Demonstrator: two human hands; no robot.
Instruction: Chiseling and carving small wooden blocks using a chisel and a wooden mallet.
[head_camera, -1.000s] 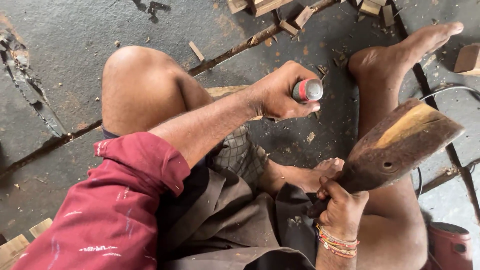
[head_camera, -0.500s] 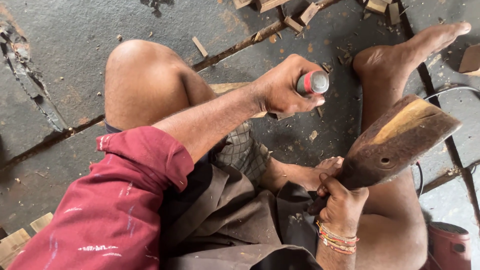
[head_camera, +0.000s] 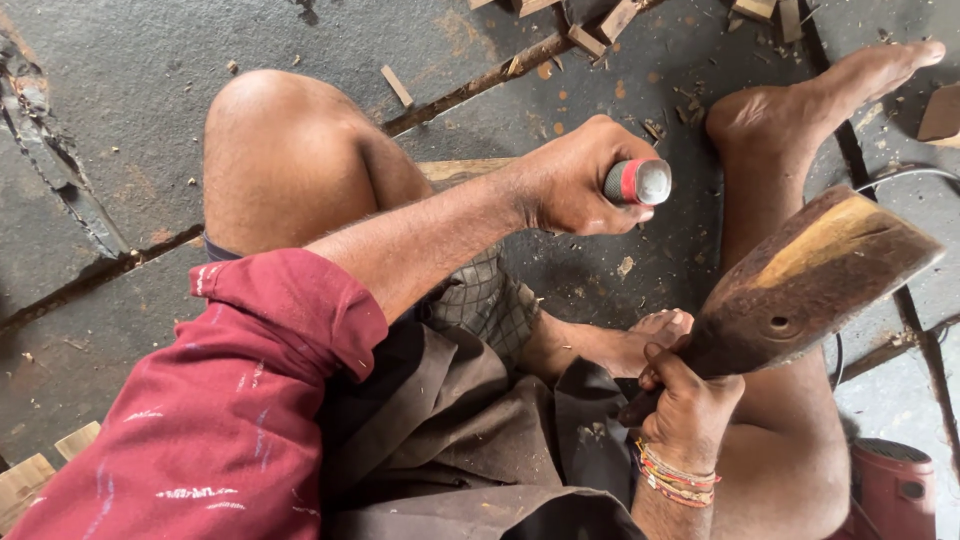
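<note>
– While the left hand (head_camera: 565, 180) stands closed on the tool handle (head_camera: 640, 182), what do you record of the grip?

– Fingers wrapped tight and pressed together round the grey handle; its red band and metal cap stand clear just beyond the thumb. The working end is hidden below the fist, so I cannot tell where it bears.

– And the right hand (head_camera: 685, 405)?

– Fingers curled shut round the shaft of the wooden mallet (head_camera: 810, 280). The dark head is lifted above and beyond those fingers, well apart from the cap.

– The workpiece?

– A pale plank (head_camera: 455, 170) shows just behind the left knuckles, running under the raised knee. Wood chips (head_camera: 397, 85) lie on the floor (head_camera: 120, 110) farther off.

– Your judgement of the step?

– Tool set, mallet cocked: the pause between blows, as I read it. A blow would call for the head to land square on the cap, the left fist firm, and the bare foot (head_camera: 640, 335) beside the right fingers kept clear.
</note>
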